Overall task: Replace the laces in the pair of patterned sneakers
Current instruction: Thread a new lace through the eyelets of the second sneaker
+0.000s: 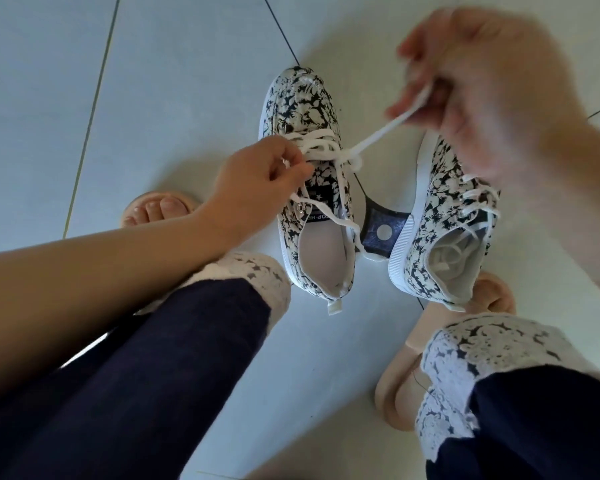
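Two black-and-white floral sneakers stand on the tiled floor, toes pointing away from me. On the left sneaker point(303, 109), a white lace point(326, 147) crosses loosely over the tongue. My left hand point(253, 181) pinches one part of that lace at the shoe's left side. Raised above and to the right, my right hand point(482, 88) grips the other end of the lace point(388, 128), which stretches taut from the eyelets up to it. The right sneaker point(440, 216) leans outward, with white laces through its eyelets and more lace bundled inside it.
A dark flat piece with a white dot point(381, 230) lies between the sneakers. My legs in dark trousers with lace cuffs fill the foreground, with my feet in beige slippers point(395, 386) beside the sneakers. Pale floor tiles point(153, 81) extend all around.
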A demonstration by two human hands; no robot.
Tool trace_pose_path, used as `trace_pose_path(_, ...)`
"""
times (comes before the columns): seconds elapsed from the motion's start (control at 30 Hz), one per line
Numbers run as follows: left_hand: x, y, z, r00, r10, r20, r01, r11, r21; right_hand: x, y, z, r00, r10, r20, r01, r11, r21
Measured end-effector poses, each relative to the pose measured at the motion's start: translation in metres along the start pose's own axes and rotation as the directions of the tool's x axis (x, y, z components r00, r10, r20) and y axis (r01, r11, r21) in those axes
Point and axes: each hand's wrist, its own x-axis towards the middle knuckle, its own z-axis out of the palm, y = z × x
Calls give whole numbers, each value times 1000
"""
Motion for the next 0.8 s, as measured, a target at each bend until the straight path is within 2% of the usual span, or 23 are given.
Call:
trace_pose_path(0.03, -2, -2, -1, 999, 8, 36, -9, 999, 33, 5, -7, -9, 999, 45, 18, -48, 978, 202)
trace_pose_path(0.07, -4, -4, -2, 998, 7, 68, -9, 999, 36, 11, -12, -19, 989, 82, 127, -130, 888, 442)
trace_pose_path(0.1, -4, -5, -2, 996, 2, 93, -4, 1000, 20, 14, -16, -26, 950, 107, 294, -283, 695, 661)
trace_pose_path(0.13, -5, -5, -4, 994, 0, 111, -1, 1000, 3, 14, -18, -30, 905, 161, 393, -411, 570, 712)
trace_pose_path(0.17, -5, -5, -6, 992, 1, 125, 0, 1000, -5, 14, -21, -37, 871, 280, 403, -489, 571, 659)
trace_pose_path(0.23, -4, -6, -12, 988, 7, 156, -8, 1000, 6, 18, -22, -46, 817, 340, 466, -574, 556, 601)
trace_pose_path(0.27, -4, -6, -15, 985, 7, 175, -11, 1000, 22, 20, -23, -47, 782, 333, 527, -619, 516, 592)
trace_pose_path(0.33, -3, -6, -19, 980, 15, 197, -34, 995, 89, 18, -31, -41, 748, 360, 558, -651, 562, 510)
trace_pose_path(0.4, -2, -4, -20, 990, 26, 142, -42, 993, 110, 16, -25, -29, 740, 387, 551, -627, 693, 356)
trace_pose_path(0.43, -1, -1, -20, 996, 3, 94, -8, 998, 58, 12, -21, -22, 787, 426, 447, -543, 821, 175)
trace_pose_path(0.47, 0, 3, -22, 997, -40, 60, 42, 999, -31, 6, -18, -17, 875, 386, 291, -384, 921, -68)
trace_pose_path(0.5, 1, 7, -24, 995, -89, 54, 96, 985, -144, 0, -15, -10, 910, 340, 236, -291, 931, -218)
trace_pose_path(0.57, 5, 14, -34, 975, -189, 117, 221, 867, -446, -7, -9, 5, 894, 343, 288, -272, 927, -260)
trace_pose_path(0.63, 11, 19, -46, 947, -214, 238, 320, 634, -704, -9, -5, 14, 881, 378, 286, -297, 910, -288)
trace_pose_path(0.67, 14, 21, -53, 937, -189, 294, 349, 545, -762, -8, -5, 16, 879, 392, 272, -313, 904, -291)
trace_pose_path(0.73, 17, 22, -67, 930, -117, 349, 360, 485, -797, -6, -7, 18, 881, 392, 266, -322, 908, -269)
trace_pose_path(0.8, 17, 20, -80, 930, -72, 360, 345, 512, -787, -3, -11, 19, 879, 391, 274, -343, 916, -207)
